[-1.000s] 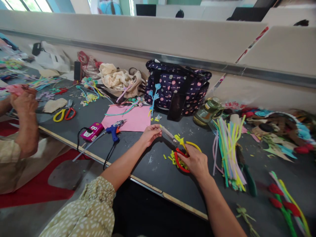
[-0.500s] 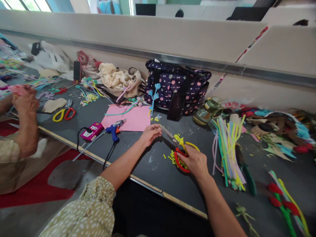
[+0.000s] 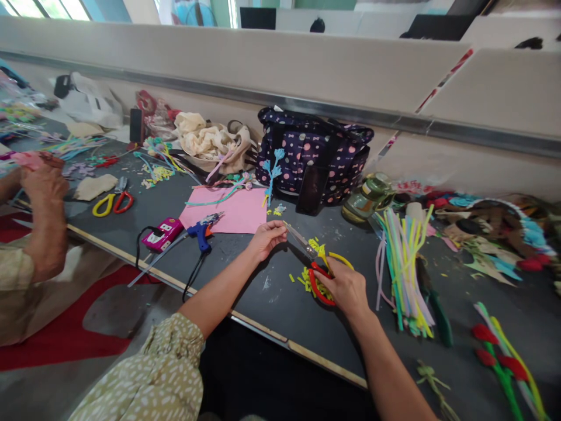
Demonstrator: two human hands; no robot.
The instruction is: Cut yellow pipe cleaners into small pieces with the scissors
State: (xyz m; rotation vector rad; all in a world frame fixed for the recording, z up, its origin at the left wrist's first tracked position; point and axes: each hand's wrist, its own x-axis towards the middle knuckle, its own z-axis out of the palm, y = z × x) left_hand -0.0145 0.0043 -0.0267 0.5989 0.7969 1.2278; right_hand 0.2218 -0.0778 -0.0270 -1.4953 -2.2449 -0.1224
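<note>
My right hand (image 3: pixel 348 286) is closed around the handles of a pair of scissors (image 3: pixel 312 252), one loop red and the other yellow. The blades slant up and to the left, and their tips reach the fingertips of my left hand (image 3: pixel 269 240). Thumb and forefinger of that hand are pinched together on something too small to make out. Short yellow fuzzy pieces (image 3: pixel 302 282) lie in a loose pile on the dark table (image 3: pixel 258 304), below and behind the scissors.
Left of my hands lie a blue glue gun (image 3: pixel 202 234), a pink sheet (image 3: pixel 236 213) and a magenta box (image 3: pixel 163 233). Behind stand a polka-dot bag (image 3: pixel 337 146) and a jar (image 3: pixel 366 199). Colourful pipe cleaners (image 3: pixel 405 269) lie right. A co-worker's hand (image 3: pixel 44 181) is far left.
</note>
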